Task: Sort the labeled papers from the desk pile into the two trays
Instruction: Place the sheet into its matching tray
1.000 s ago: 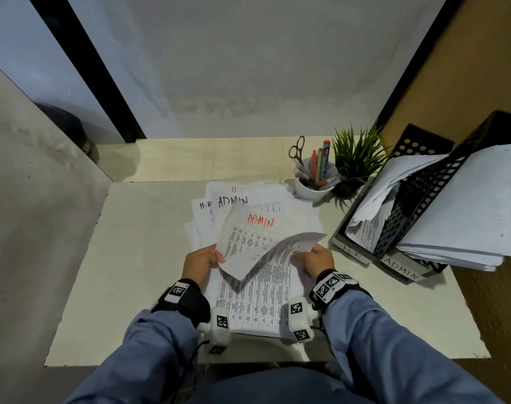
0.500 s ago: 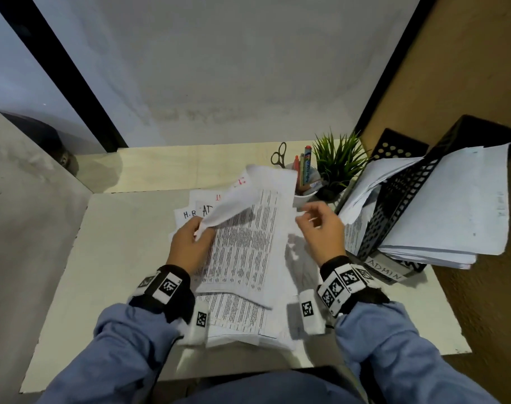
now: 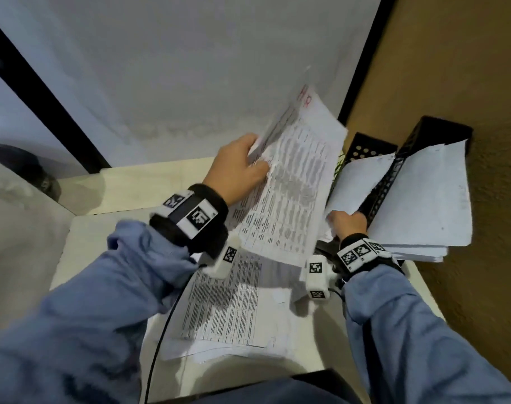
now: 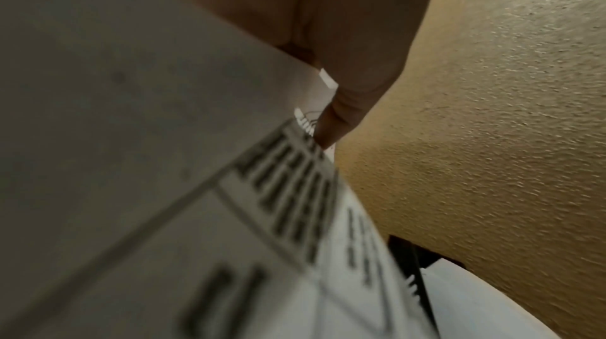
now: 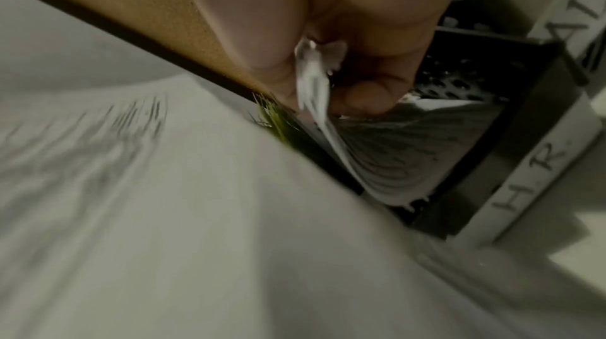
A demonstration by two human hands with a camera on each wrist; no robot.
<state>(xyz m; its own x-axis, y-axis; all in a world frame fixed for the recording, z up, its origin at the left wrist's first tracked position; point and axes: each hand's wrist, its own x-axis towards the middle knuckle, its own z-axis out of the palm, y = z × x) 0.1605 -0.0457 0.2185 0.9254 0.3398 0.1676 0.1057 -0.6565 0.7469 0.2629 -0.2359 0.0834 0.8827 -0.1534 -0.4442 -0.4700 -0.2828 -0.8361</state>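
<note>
My left hand (image 3: 249, 160) grips a printed sheet marked HR in red (image 3: 295, 182) and holds it up, tilted toward the right. That same HR sheet (image 4: 295, 215) fills the left wrist view under my thumb. My right hand (image 3: 346, 221) pinches the edge of the papers (image 3: 356, 182) standing in the HR tray (image 3: 365, 147); in the right wrist view my fingers (image 5: 364, 97) pinch that stack (image 5: 387, 163) inside the black mesh tray labelled H.R. (image 5: 531, 178). Beside it stands the ADMIN tray (image 3: 434, 132), full of sheets. The desk pile (image 3: 228, 304) lies under my forearms.
A textured brown wall (image 3: 466, 68) runs close on the right behind the trays. A green plant (image 5: 272, 116) is just left of the HR tray, mostly hidden by the raised sheet. The cream desk (image 3: 85, 243) extends left of the pile.
My left hand has lifted the sheet off the pile and swung it up and rightward. My right hand has let go of it and moved to the papers in the HR tray.
</note>
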